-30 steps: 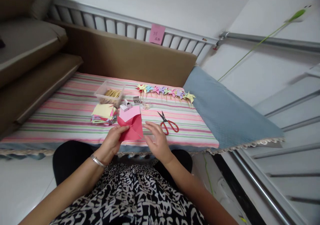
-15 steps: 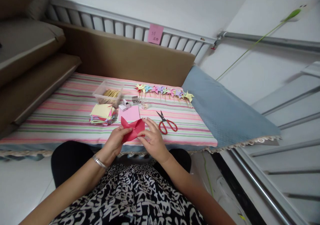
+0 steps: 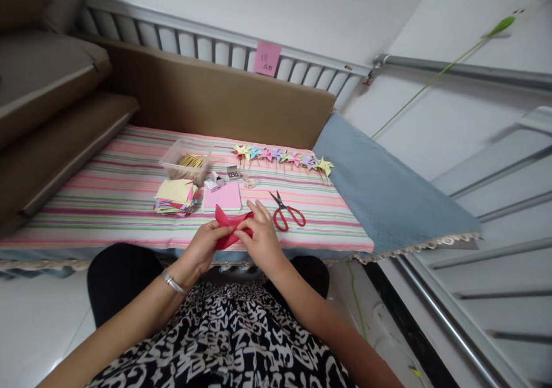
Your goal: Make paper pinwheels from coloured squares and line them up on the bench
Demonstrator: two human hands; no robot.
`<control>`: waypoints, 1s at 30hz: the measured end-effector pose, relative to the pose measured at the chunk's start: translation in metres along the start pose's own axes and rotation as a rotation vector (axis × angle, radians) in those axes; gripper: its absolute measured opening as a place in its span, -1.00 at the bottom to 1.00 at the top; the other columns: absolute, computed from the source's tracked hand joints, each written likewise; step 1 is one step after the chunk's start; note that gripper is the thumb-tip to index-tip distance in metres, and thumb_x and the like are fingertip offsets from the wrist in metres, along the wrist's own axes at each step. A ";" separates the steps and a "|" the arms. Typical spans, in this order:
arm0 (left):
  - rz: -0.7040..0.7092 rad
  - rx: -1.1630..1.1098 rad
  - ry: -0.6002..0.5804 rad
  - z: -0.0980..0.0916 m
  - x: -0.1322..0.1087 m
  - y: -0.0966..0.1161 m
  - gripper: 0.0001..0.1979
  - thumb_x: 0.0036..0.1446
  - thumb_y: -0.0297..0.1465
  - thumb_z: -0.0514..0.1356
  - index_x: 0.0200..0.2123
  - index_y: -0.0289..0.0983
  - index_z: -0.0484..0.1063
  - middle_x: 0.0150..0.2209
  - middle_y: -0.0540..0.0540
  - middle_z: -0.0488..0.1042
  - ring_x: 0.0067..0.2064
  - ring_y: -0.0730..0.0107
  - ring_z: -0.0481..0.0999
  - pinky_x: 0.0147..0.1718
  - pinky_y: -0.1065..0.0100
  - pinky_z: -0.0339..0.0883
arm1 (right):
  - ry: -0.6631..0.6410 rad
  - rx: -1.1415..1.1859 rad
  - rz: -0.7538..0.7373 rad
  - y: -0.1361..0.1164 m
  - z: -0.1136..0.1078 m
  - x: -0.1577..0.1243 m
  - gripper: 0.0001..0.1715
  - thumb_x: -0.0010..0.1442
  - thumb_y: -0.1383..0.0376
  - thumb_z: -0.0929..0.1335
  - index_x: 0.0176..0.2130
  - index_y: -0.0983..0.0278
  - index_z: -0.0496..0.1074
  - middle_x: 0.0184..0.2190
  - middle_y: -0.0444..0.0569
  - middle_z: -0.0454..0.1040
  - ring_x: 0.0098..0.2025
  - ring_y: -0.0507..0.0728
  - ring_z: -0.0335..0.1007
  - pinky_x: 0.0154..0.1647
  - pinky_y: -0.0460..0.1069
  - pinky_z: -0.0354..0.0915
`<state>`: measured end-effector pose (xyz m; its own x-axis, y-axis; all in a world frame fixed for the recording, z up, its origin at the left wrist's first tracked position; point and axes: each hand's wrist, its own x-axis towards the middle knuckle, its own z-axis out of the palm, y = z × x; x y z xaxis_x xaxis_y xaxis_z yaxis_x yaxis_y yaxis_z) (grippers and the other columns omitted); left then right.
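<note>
The red paper (image 3: pixel 226 219) is in both my hands, up in front of me over the near edge of the striped cloth (image 3: pixel 116 192). My left hand (image 3: pixel 204 243) pinches its left side, thumb laid on top towards the middle, and my right hand (image 3: pixel 262 235) nips the right side between thumb and forefinger. One corner stands up at the left; my fingers hide much of the middle. I judge it light and thin, quick to bend, easy to crease and apt to tear if tugged, so a gentle pinch close to the middle should suit it best

Just beyond lie the pink sheets (image 3: pixel 222 197), with a small white box (image 3: pixel 213 181) over their far edge, and near that a small grey box (image 3: pixel 233 172) and a clear dish (image 3: pixel 249 181). To the left is a stack of coloured paper (image 3: pixel 175 195), with a tub (image 3: pixel 166 164) of sticks (image 3: pixel 192 161) behind it. The scissors (image 3: pixel 282 207), just right of my right hand, could get in its way. Farther off, the pinwheels (image 3: pixel 276 155) lie in a row
</note>
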<state>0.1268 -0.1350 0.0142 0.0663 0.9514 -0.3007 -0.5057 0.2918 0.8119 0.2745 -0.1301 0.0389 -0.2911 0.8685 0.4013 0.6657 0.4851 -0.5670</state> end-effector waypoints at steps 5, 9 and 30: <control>0.000 0.002 -0.007 -0.002 0.001 -0.001 -0.81 -0.25 -0.45 0.40 -0.46 -0.40 0.58 -0.51 -0.13 0.60 -0.49 0.45 0.50 -0.41 0.46 0.31 | -0.020 -0.035 -0.020 -0.002 -0.001 0.000 -0.92 0.10 0.38 0.38 -0.42 0.29 0.50 0.21 0.16 0.25 0.32 0.32 -0.05 0.26 0.24 0.01; -0.007 -0.003 -0.015 -0.002 0.001 -0.001 -0.81 -0.25 -0.45 0.40 -0.47 -0.40 0.58 -0.50 -0.14 0.60 -0.49 0.44 0.49 -0.41 0.46 0.31 | -0.022 -0.065 -0.013 -0.005 -0.001 0.000 -0.89 0.11 0.37 0.36 -0.44 0.29 0.48 0.21 0.16 0.24 0.32 0.33 -0.06 0.25 0.25 0.01; 0.012 0.099 0.072 -0.003 0.002 0.002 -0.82 -0.34 -0.44 0.41 -0.53 -0.36 0.56 -0.55 -0.08 0.58 -0.52 0.46 0.46 -0.43 0.43 0.28 | -0.036 -0.083 0.056 -0.004 0.004 0.004 -0.94 0.06 0.40 0.36 -0.37 0.28 0.46 0.20 0.15 0.25 0.30 0.31 -0.01 0.25 0.24 0.02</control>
<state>0.1232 -0.1326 0.0133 -0.0027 0.9464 -0.3231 -0.4185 0.2924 0.8599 0.2682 -0.1284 0.0394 -0.2753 0.8978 0.3439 0.7361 0.4269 -0.5253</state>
